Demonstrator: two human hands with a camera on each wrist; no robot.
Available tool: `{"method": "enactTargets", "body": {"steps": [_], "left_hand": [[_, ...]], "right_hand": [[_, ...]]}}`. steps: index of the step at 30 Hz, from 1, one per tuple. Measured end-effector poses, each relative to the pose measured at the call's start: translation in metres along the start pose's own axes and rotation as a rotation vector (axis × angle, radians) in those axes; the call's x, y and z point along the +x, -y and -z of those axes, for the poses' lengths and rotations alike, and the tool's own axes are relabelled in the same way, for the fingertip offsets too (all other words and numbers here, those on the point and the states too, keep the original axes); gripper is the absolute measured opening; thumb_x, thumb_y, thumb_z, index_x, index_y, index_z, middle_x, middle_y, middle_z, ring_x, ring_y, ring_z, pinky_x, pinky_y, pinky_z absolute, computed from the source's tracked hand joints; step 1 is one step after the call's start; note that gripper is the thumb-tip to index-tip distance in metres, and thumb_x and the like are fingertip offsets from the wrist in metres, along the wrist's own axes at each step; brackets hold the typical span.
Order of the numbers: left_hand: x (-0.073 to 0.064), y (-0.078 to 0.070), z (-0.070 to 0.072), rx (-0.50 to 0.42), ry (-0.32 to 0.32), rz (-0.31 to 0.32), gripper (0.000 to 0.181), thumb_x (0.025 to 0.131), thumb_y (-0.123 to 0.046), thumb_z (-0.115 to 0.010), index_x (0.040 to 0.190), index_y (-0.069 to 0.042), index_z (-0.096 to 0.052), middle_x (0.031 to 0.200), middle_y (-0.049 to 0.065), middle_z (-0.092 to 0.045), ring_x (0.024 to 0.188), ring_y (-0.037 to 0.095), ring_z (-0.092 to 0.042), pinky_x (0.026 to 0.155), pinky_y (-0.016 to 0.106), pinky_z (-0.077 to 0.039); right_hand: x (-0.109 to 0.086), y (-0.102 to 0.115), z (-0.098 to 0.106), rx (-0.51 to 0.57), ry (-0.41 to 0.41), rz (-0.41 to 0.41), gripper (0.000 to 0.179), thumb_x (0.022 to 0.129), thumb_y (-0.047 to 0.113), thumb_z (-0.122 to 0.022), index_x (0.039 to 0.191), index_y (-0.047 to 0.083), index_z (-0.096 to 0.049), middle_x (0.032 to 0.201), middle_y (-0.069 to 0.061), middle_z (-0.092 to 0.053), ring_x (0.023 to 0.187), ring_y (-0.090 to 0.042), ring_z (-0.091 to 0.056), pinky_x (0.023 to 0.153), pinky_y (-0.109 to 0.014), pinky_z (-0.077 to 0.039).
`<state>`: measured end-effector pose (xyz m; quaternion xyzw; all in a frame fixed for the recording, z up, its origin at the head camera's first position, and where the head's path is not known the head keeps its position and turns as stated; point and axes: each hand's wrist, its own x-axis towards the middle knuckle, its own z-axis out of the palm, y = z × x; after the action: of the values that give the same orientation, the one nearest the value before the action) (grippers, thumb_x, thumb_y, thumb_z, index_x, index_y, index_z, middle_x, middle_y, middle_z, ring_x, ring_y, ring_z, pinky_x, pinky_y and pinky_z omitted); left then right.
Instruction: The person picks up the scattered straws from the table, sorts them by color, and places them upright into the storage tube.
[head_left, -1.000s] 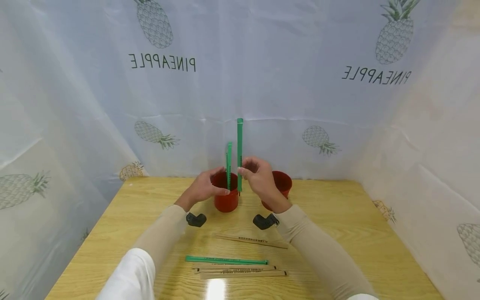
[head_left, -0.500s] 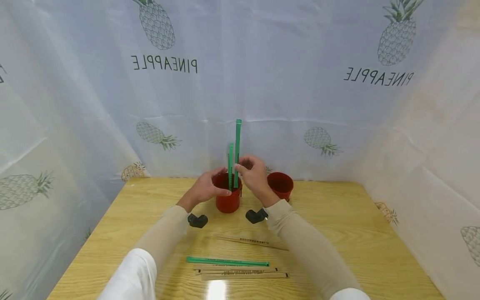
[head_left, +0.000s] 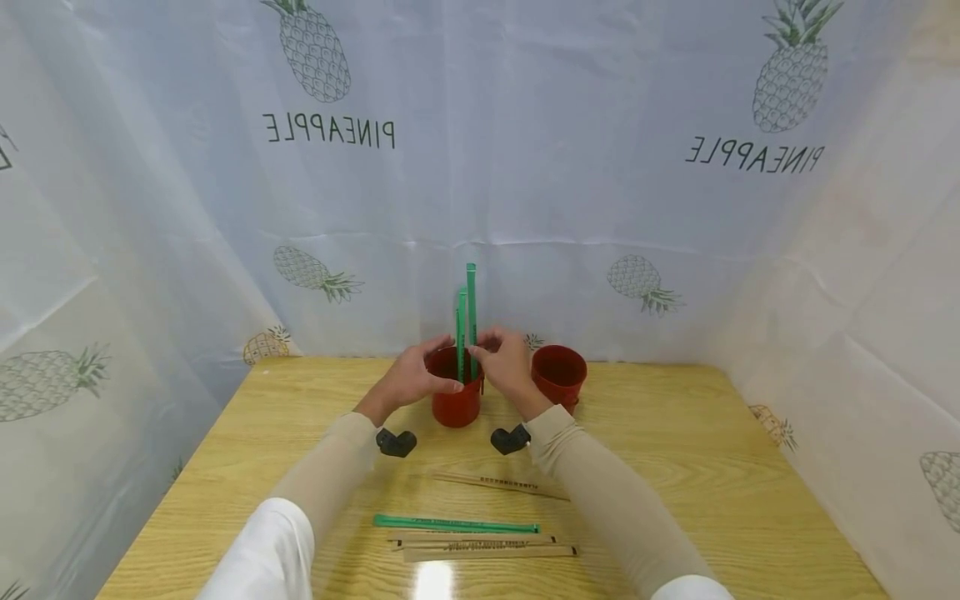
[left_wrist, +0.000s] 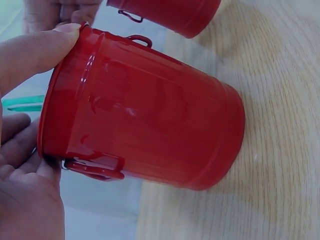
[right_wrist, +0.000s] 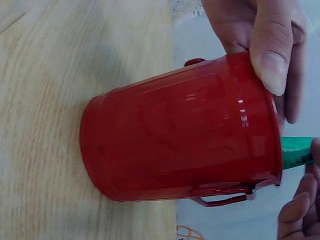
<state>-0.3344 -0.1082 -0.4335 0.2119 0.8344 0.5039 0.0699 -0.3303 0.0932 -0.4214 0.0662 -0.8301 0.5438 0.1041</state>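
My left hand point(head_left: 408, 377) holds the near red bucket point(head_left: 456, 410) by its rim, thumb at the front and fingers round the far side. In the left wrist view that thumb lies on the edge of the bucket point(left_wrist: 150, 115). At the bucket's right side my right hand point(head_left: 512, 367) pinches a long, thin green straw-like paper packet point(head_left: 472, 304). This packet stands upright with its lower end inside the bucket. Beside it, shorter green packets point(head_left: 461, 321) stand in the same bucket. Printed letters show on the green packet point(right_wrist: 296, 152) in the right wrist view.
A second red bucket point(head_left: 558, 377) stands to the right, behind my right wrist. Nearer the front of the wooden table point(head_left: 720, 467) lie a green packet point(head_left: 457, 524), several brown paper packets point(head_left: 487, 552) and a separate brown one point(head_left: 502, 482). A pineapple-print curtain point(head_left: 517, 167) hangs behind.
The right hand has moved left and down, bringing the green packet from beside the bucket to over its mouth and then lowering it inside. The left hand keeps its hold on the rim.
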Motion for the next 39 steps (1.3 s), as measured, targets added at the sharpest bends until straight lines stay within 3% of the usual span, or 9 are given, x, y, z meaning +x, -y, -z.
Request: {"method": "enactTargets", "body": {"steps": [9,17,26,32,39], "left_hand": [[0.000,-0.003,-0.002,0.016,0.000,0.003,0.088,0.088,-0.022,-0.084,0.161,-0.008,-0.038,0.158,0.014,-0.052,0.142,0.038,-0.053,0.119,0.058,-0.044],[-0.001,-0.002,-0.002,0.033,-0.007,0.015,0.089,0.087,-0.023,-0.084,0.162,-0.009,-0.038,0.158,0.012,-0.052,0.143,0.036,-0.053,0.119,0.057,-0.045],[-0.002,-0.005,0.001,0.038,0.008,0.009,0.085,0.088,-0.023,-0.084,0.160,-0.012,-0.041,0.154,0.011,-0.056,0.140,0.036,-0.054,0.116,0.057,-0.047],[-0.001,-0.003,0.003,0.028,0.012,0.012,0.085,0.088,-0.023,-0.083,0.161,-0.012,-0.040,0.155,0.012,-0.056,0.140,0.036,-0.054,0.116,0.058,-0.047],[0.000,-0.005,0.002,0.027,0.017,0.010,0.085,0.089,-0.021,-0.083,0.161,-0.011,-0.039,0.156,0.012,-0.055,0.141,0.037,-0.053,0.117,0.058,-0.046]], "right_hand": [[-0.004,-0.009,-0.003,-0.102,-0.021,-0.003,0.012,0.096,0.009,-0.073,0.104,0.001,-0.076,0.098,-0.014,-0.073,0.088,-0.026,-0.064,0.076,-0.036,-0.062],[-0.024,-0.015,0.012,-0.113,0.002,0.097,0.014,0.093,0.008,-0.076,0.106,0.003,-0.075,0.097,-0.011,-0.072,0.087,-0.024,-0.060,0.075,-0.030,-0.055],[-0.071,-0.017,0.038,-0.121,0.160,0.162,0.019,0.089,0.006,-0.080,0.108,0.009,-0.078,0.092,-0.005,-0.073,0.079,-0.015,-0.056,0.067,-0.023,-0.050],[-0.098,-0.020,0.046,-0.126,0.264,0.204,0.016,0.090,0.010,-0.080,0.104,0.018,-0.078,0.094,0.002,-0.076,0.080,-0.011,-0.057,0.071,-0.023,-0.052],[-0.129,-0.032,0.048,-0.115,0.380,0.245,0.015,0.089,0.007,-0.080,0.103,0.014,-0.080,0.093,-0.006,-0.078,0.078,-0.006,-0.056,0.068,-0.022,-0.050]]}}
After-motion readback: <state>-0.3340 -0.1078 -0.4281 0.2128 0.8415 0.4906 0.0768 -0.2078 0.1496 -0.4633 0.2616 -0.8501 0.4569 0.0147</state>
